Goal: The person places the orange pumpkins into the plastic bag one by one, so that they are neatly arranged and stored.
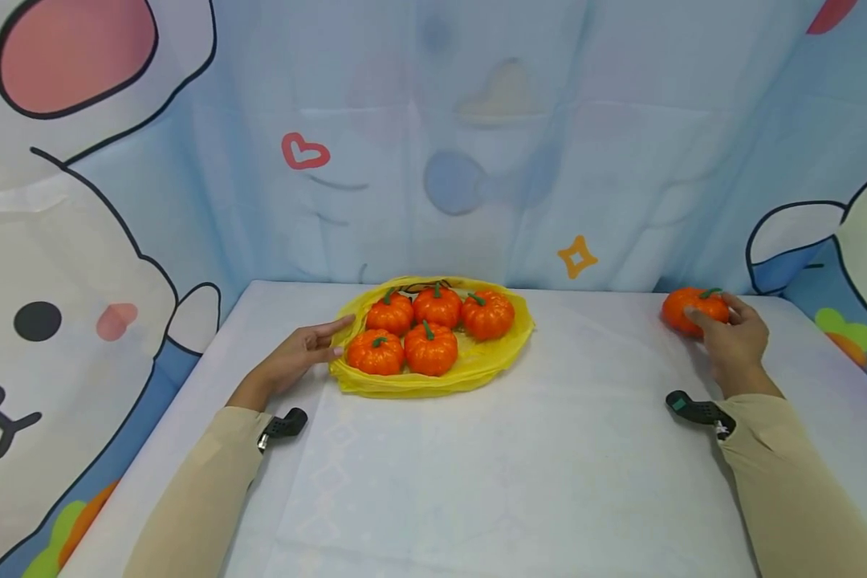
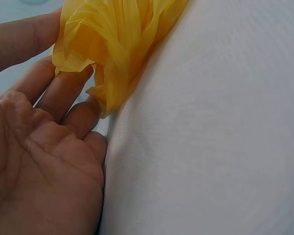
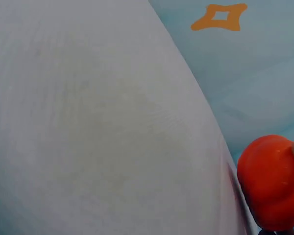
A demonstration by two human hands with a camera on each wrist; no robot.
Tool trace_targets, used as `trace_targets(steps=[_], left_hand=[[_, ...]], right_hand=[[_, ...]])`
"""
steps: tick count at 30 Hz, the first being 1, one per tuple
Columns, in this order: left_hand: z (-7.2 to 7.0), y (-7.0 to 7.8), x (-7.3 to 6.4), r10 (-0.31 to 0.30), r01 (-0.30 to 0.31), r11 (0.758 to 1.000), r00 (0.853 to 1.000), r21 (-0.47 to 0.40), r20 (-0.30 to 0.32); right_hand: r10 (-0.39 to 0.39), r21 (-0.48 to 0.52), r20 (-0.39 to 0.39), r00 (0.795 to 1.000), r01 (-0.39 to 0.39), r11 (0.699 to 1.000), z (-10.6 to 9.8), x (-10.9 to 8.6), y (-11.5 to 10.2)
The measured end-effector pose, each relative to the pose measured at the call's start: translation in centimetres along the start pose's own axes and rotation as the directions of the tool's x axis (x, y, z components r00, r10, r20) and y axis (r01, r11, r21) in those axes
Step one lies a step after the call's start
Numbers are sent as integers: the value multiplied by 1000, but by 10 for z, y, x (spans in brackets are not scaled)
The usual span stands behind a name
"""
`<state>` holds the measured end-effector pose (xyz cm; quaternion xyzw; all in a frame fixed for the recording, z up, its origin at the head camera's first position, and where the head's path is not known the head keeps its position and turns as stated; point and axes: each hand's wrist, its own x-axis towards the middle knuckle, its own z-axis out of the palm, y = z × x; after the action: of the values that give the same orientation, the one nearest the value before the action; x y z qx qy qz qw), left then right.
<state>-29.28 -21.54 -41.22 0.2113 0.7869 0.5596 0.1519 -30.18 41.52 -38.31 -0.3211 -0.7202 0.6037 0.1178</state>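
Observation:
Several small orange toy pumpkins [image 1: 430, 349] with green stems sit in a spread yellow plastic bag [image 1: 425, 385] toward the back of the table. My left hand [image 1: 298, 357] is at the bag's left edge, fingers extended and touching the plastic. In the left wrist view, the crumpled yellow rim hides some fingertips. Far to the right, my right hand [image 1: 740, 341] grips another orange pumpkin [image 1: 682, 309] between thumb and fingers near the table's back edge. The right wrist view catches just part of this pumpkin [image 3: 269, 181] and a fingertip.
A white cloth covers the table [image 1: 506, 474]. Behind it hangs a light blue printed curtain [image 1: 621, 160] with cartoon figures, reaching down to the table's back edge. Dark wrist-camera mounts stick out from both sleeves.

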Motion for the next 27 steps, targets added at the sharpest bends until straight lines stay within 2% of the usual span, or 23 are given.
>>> trace_targets(steps=[4, 8, 10, 13, 16, 18, 21, 24, 27], left_hand=[[0, -1, -1, 1, -1, 1000, 1000, -4, 1], [0, 0, -2, 0, 0, 1000, 1000, -14, 2], [0, 0, -2, -3, 3, 1000, 1000, -10, -1], [-1, -1, -3, -6, 6, 1000, 1000, -7, -3], [-1, -1, -3, -11, 11, 1000, 1000, -8, -3], [-1, -1, -3, -10, 10, 1000, 1000, -6, -2], [-1, -1, -2, -10, 10, 1000, 1000, 7, -3], [-1, -1, -1, -4, 4, 1000, 1000, 11, -3], [0, 0, 0, 1, -1, 1000, 1000, -5, 1]], right_hand=[[-9, 136, -22, 1000, 12, 991, 2, -1, -4], [-76, 214, 7, 997, 73, 974, 11, -8, -10], [-125, 228, 24, 992, 116, 967, 18, -14, -13], [-192, 193, 49, 980, 179, 965, 29, -27, -19], [-262, 165, 85, 961, 246, 955, 43, -44, -27], [-306, 177, 122, 944, 283, 943, 51, -55, -31], [-390, 180, 182, 903, 359, 916, 65, -71, -35], [-460, 139, 257, 850, 438, 888, 78, -88, -37], [-497, 63, 320, 807, 505, 861, 92, -106, -38]])
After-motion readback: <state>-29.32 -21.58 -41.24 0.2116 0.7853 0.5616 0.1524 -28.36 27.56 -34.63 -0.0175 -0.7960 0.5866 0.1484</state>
